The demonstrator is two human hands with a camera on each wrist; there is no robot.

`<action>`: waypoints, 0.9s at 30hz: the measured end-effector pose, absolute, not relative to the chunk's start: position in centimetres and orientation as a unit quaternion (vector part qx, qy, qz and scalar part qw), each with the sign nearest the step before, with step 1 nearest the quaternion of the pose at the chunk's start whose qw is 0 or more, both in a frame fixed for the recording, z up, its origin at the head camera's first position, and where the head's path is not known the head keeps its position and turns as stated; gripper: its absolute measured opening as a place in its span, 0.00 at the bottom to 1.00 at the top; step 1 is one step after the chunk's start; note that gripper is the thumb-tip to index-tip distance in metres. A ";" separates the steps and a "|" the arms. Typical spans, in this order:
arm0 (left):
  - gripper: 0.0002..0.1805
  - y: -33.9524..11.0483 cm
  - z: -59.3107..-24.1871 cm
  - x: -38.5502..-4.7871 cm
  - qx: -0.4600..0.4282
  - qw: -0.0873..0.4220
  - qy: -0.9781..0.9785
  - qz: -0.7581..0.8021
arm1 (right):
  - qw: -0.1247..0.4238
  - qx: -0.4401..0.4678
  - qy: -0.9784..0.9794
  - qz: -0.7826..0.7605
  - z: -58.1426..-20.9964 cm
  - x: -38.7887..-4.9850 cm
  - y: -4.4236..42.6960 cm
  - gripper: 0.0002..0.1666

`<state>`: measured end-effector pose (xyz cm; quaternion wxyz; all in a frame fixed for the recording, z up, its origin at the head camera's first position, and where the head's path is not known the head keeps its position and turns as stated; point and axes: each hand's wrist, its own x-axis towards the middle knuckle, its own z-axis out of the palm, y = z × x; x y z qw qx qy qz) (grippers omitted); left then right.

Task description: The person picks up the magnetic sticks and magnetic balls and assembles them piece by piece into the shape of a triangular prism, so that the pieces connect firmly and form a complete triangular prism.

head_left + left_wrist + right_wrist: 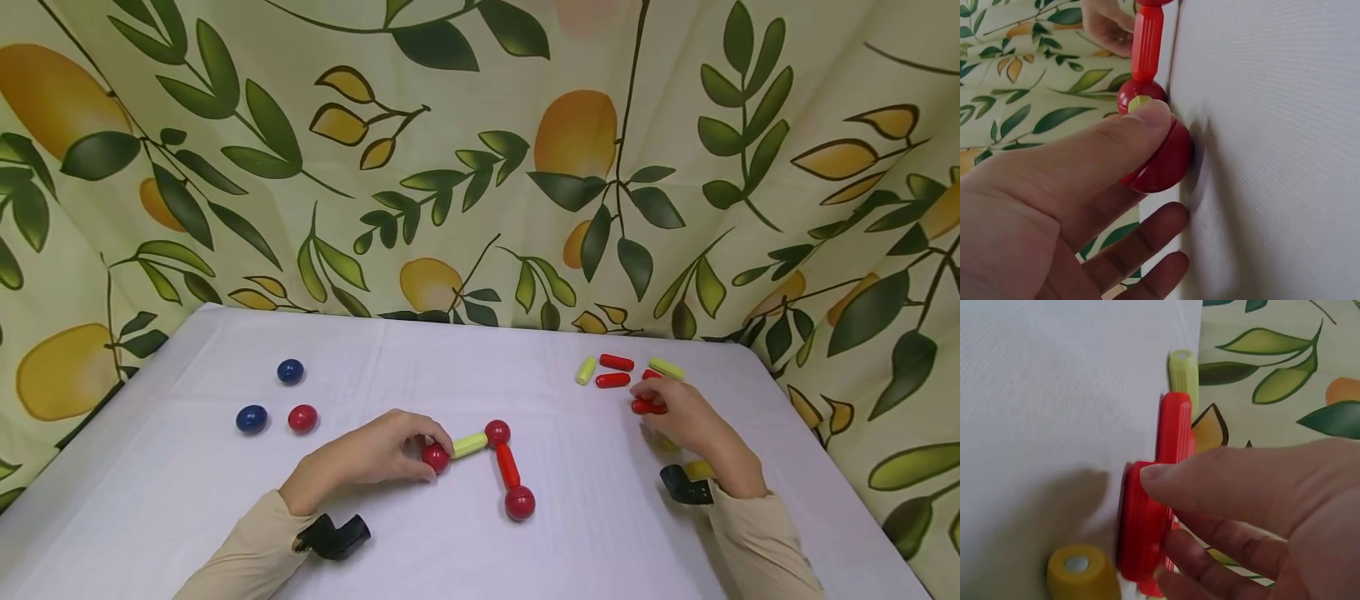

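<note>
My left hand (378, 450) pinches a red ball (436, 457) between thumb and fingers on the white table. This ball sits at one end of a bent chain: a yellow-green rod (469, 446), a second red ball (497, 432), a red rod (507, 465) and a third red ball (520, 502). Over at the right, my right hand (684, 417) holds another ribbed red rod (1140, 525) by thumb and fingertips, beside the loose rods. In the right wrist view, a yellow rod (1083, 573) with a metal disc in its end lies close by.
Two blue balls (252, 419) and a loose red ball (302, 418) lie at the left. Behind the right hand are loose red rods (617, 362) and yellow-green rods (587, 370). A leaf-patterned curtain (480, 167) hangs behind the table (420, 367).
</note>
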<state>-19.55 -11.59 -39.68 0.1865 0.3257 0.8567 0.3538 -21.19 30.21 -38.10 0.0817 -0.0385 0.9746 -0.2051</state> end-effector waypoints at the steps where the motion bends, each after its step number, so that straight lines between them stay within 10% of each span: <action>1: 0.16 -11.7 -39.8 -19.6 0.324 0.188 0.855 0.359 | 0.083 -0.033 0.975 -0.203 -38.1 -21.2 30.3 0.25; 27: 0.17 -12.0 -41.5 -20.3 0.303 0.185 0.841 0.409 | 0.074 -0.078 0.971 -0.214 -39.0 -21.3 30.8 0.18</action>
